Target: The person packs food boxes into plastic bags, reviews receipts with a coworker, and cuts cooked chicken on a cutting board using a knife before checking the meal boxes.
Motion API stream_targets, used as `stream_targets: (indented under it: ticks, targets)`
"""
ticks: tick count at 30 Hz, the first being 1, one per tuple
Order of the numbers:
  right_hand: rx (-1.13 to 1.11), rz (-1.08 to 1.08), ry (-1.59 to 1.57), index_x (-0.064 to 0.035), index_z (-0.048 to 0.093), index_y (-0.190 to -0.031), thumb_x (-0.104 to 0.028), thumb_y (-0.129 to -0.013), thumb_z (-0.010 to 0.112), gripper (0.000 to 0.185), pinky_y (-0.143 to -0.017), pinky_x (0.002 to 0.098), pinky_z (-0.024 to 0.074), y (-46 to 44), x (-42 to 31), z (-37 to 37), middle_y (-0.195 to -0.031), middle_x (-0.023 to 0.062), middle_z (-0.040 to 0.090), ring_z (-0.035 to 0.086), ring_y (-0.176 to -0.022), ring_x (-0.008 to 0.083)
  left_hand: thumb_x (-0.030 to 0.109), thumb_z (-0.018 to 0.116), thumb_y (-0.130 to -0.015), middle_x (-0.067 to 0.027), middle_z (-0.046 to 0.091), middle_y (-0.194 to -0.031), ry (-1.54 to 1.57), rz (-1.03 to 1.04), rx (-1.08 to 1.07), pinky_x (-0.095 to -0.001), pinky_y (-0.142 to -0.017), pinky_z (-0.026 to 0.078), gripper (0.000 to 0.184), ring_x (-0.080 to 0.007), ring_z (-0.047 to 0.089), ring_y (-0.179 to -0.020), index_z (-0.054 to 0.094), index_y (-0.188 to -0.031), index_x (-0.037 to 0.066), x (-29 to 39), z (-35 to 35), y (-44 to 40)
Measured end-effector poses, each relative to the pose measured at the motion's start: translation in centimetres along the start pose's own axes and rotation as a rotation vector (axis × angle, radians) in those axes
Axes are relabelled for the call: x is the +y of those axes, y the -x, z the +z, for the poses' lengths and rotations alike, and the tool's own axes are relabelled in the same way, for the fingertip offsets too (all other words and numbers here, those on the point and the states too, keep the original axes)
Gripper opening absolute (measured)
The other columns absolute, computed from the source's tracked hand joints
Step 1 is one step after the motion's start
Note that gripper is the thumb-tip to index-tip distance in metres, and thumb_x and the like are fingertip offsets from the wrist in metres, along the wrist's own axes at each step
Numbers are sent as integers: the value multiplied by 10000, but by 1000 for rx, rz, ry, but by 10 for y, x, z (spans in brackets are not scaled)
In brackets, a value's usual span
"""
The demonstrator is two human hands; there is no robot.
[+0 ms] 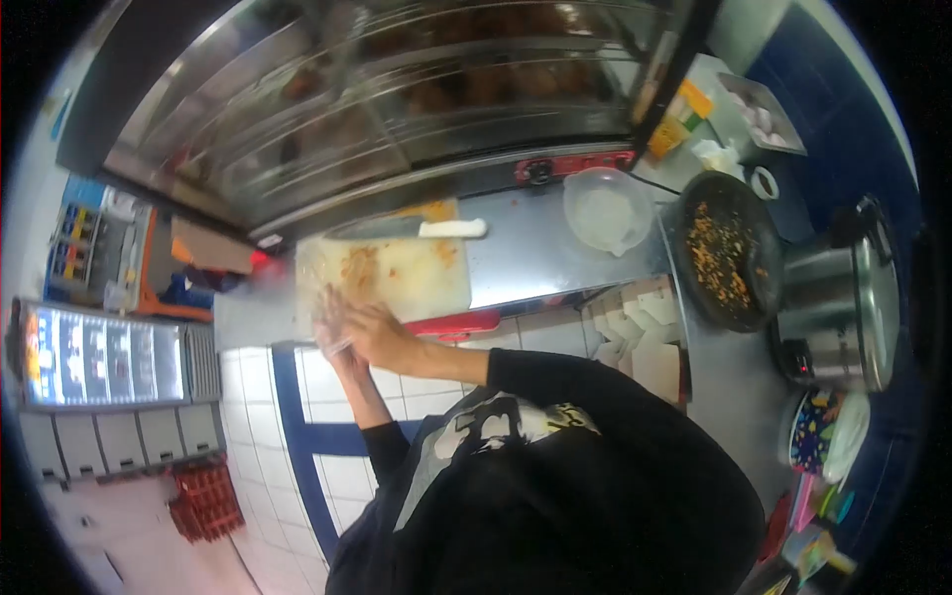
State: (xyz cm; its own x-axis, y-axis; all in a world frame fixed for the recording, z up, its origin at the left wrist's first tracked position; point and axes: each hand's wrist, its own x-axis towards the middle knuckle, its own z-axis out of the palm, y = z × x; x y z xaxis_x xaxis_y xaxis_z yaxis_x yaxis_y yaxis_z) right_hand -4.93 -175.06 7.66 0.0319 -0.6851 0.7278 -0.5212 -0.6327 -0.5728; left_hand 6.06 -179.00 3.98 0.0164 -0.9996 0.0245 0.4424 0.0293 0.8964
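Observation:
My left hand (335,335) is at the near left corner of the white cutting board (426,288). Thin clear plastic, like a disposable glove or bag, covers it, and its fingers are blurred. Against it, my right hand (379,335) has its fingers bent and pinching at the plastic. Brown food scraps (361,268) and smears lie on the board beyond my hands. A knife with a white handle (454,228) rests along the board's far edge, its blade pointing left.
Behind the counter (526,278) stands a glass display cabinet (397,109). To the right are a translucent plastic bowl (607,210), a dark stone mortar (729,248) with orange-brown bits, and a large steel cooker (838,307). A red object (454,323) shows below the board's near edge.

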Motion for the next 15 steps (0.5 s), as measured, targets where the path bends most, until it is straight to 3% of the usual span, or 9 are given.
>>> stream_targets:
  ticks: [2,3,5,8,12,14,15]
  targets:
    - [-83,5,-20,-39,596,-889,-103,-706,608,194,-796,391,396,2,-7,-7,-895,109,582,561,-858,268,423,387,-965,-151,206,-1525,640,-64,8,-472,-1138,181,636,-322,175,-1411,237,-1456,48,8,-2,2]
    - [-152,19,-2,-54,585,-853,-100,-707,605,154,-792,383,389,4,-12,-10,-875,97,574,562,-853,255,423,387,-965,-151,206,-1525,632,-48,29,-472,-1138,181,636,-322,175,-1411,237,-1456,48,16,4,8]
    - [-194,-18,10,-65,573,-831,-92,-714,599,123,-793,375,382,4,-24,-12,-852,84,561,560,-845,243,587,352,-924,-162,170,-1528,533,-37,-217,-558,-1122,143,782,-333,83,-1426,187,-1469,51,29,16,15]
    - [-206,-64,14,-79,560,-810,-78,-727,589,88,-791,365,372,7,-26,-5,-815,65,540,555,-829,226,660,327,-896,-182,184,-1514,384,-65,-148,-584,-1106,148,841,-360,103,-1412,242,-1449,33,35,11,21]
    - [-177,-62,-28,-80,551,-804,-65,-730,590,84,-794,373,367,8,-25,-4,-794,56,531,547,-809,222,734,269,-863,-194,225,-1494,21,-114,111,-552,-1110,155,907,-360,157,-1387,276,-1445,39,26,-16,11]
    - [-158,-77,-27,-78,547,-800,-57,-723,597,94,-800,380,366,8,-28,-2,-786,61,526,545,-801,226,769,242,-843,-148,330,-1446,-204,-80,10,-505,-1096,201,916,-331,325,-1284,347,-1425,69,34,-13,15]
    - [-182,-80,-39,-75,550,-802,-55,-723,599,95,-801,381,368,8,-29,-2,-785,64,524,544,-793,228,790,225,-825,-128,278,-1491,-72,-251,-53,-489,-1106,178,932,-331,286,-1328,314,-1448,102,44,-10,20]
